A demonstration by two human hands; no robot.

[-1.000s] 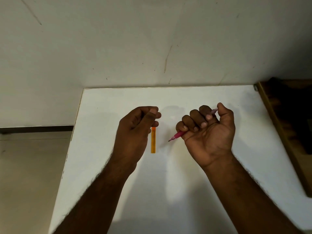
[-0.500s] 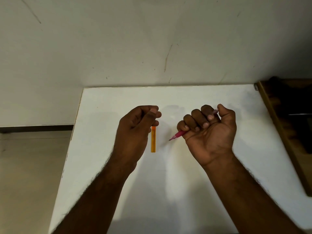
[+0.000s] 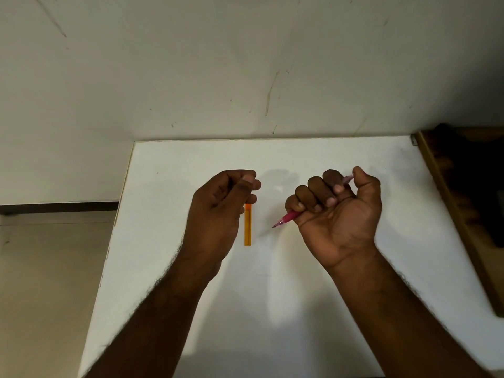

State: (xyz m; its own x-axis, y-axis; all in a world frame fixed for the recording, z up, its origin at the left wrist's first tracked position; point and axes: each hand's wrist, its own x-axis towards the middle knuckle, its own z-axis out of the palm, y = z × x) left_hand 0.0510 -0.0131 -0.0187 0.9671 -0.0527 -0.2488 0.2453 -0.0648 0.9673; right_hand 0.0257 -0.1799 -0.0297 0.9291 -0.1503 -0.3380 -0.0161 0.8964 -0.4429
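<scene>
Your right hand point(image 3: 338, 216) clamps all fingers round the pink pen point(image 3: 286, 218), thumb on its top end. Your left hand point(image 3: 221, 208) is curled, thumb against forefinger, over the orange tube point(image 3: 247, 227), midway between the side edges of the table point(image 3: 191, 159); contact cannot be determined.

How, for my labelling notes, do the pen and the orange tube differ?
Colour: the pen is pink, the tube orange. Pose: the pen slants, tip pointing down-left; the tube runs straight toward the viewer. Hold: the right hand grips the pen in a fist; the tube shows mostly bare below the left hand, grip unclear. Both are slim, over the white table.
</scene>
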